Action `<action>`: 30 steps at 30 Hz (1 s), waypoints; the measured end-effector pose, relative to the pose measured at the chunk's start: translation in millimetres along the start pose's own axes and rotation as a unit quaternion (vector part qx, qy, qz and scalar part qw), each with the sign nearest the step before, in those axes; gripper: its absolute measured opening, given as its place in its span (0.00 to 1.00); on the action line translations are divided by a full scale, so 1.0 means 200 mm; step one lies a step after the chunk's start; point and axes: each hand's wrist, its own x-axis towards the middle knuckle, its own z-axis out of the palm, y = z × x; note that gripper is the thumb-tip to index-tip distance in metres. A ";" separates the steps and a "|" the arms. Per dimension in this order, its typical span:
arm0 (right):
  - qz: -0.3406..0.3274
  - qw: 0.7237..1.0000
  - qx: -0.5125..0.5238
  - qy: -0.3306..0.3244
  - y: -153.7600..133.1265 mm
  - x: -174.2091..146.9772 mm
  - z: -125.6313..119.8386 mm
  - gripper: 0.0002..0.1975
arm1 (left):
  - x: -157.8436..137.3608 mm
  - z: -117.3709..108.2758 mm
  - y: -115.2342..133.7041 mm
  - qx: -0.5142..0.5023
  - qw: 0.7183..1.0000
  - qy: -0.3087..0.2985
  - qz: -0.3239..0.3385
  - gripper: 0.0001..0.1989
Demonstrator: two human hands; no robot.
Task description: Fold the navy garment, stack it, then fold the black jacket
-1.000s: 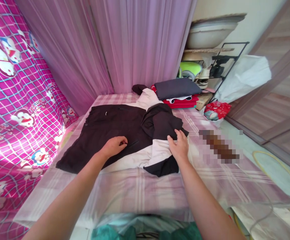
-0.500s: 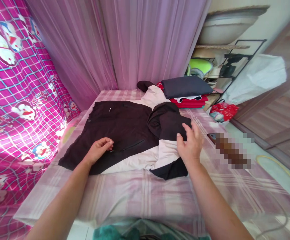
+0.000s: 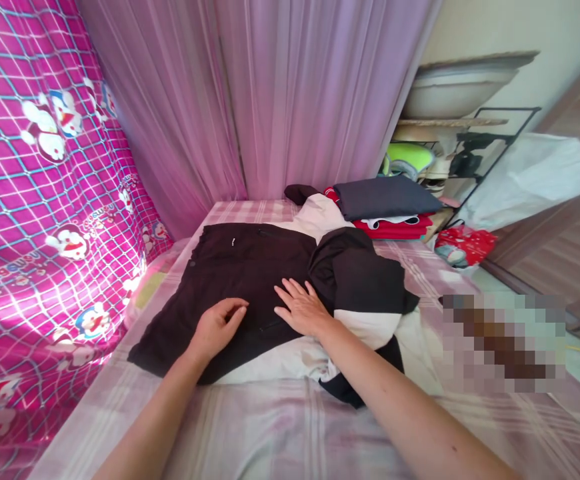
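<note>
A black and white hooded jacket [image 3: 260, 267] lies spread out on the plaid-covered table, its hood toward the right. My right hand [image 3: 304, 310] rests flat on the black body of the jacket, fingers spread, just left of the hood. Nearby, my left hand [image 3: 219, 327] is over the lower black part, fingers loosely bent and thumb a little apart, holding nothing visible. One white sleeve with a black end lies partly under my right forearm. The other sleeve stretches to the back.
Folded clothes [image 3: 390, 198], dark grey over red, are stacked at the table's back right. Beyond them stands a rack [image 3: 510, 130] with basins and a white bag [image 3: 540, 173]. A pink patterned cloth [image 3: 60, 200] hangs at left, a purple curtain [image 3: 290, 93] behind. A blurred-out patch covers something at right.
My right hand has moved left from the hood and sleeve onto the jacket's body and flattened. My left hand has shifted slightly right. The view has tilted up a little.
</note>
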 end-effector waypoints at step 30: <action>0.078 0.988 -0.013 0.133 0.32 0.32 -0.08 0.18 | 0.36 0.03 -0.15 0.358 0.929 0.019 -0.092 0.21</action>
